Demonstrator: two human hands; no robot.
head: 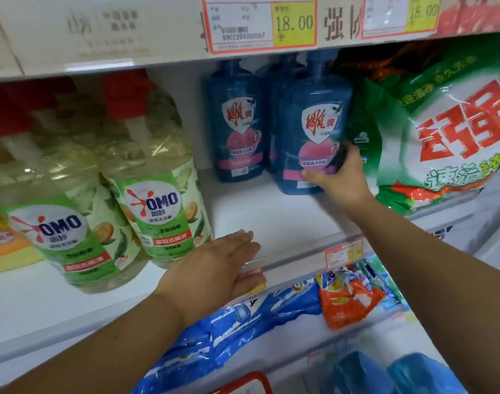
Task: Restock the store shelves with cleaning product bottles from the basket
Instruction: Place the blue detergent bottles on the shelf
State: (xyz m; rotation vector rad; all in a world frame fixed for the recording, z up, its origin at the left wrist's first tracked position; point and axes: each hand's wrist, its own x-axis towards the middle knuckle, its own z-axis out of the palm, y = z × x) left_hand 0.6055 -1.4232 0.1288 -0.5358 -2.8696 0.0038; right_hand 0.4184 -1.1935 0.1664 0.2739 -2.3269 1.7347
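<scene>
A blue bottle (311, 123) with a shield label stands on the white shelf (271, 214), and my right hand (338, 177) grips its lower part, thumb across the front. Two more blue bottles (236, 123) of the same kind stand behind and to its left. My left hand (214, 268) lies flat, fingers straight, on the shelf's front edge and holds nothing. The basket is out of view, apart from a red rim (243, 379) at the bottom edge.
Two large pale OMO bottles (160, 177) with red caps stand at the left. A green and white detergent bag (447, 132) leans at the right, touching the held bottle. Blue and orange pouches (345, 297) fill the shelf below. Price tags (260, 24) hang on the shelf above.
</scene>
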